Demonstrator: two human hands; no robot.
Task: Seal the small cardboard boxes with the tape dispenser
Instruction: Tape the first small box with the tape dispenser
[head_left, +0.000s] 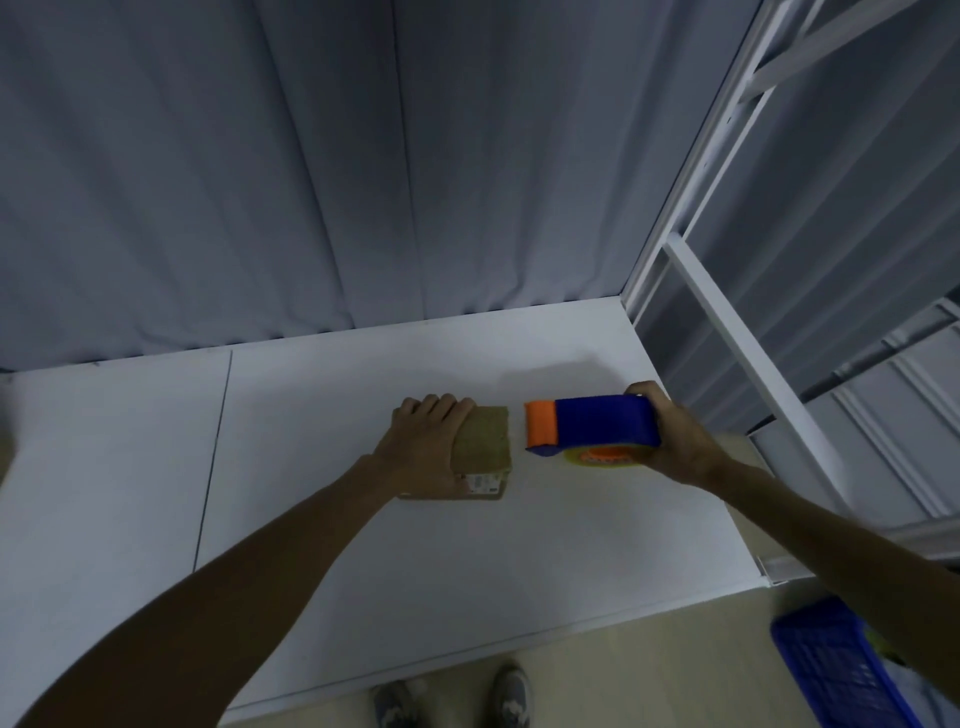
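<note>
A small brown cardboard box (485, 449) lies on the white table (311, 467), with a label on its near side. My left hand (423, 447) lies on the box's left part, fingers curled over its far edge, holding it down. My right hand (675, 441) grips the blue tape dispenser (602, 421) just right of the box. The dispenser's orange roller end (540, 423) points at the box, a short gap away. A roll of yellowish tape (602, 458) shows under the dispenser.
A grey curtain (311, 182) hangs behind the table. A white metal rack (727, 260) stands at the right. A blue plastic crate (831, 670) sits on the floor at the lower right. My shoes show below the table's front edge.
</note>
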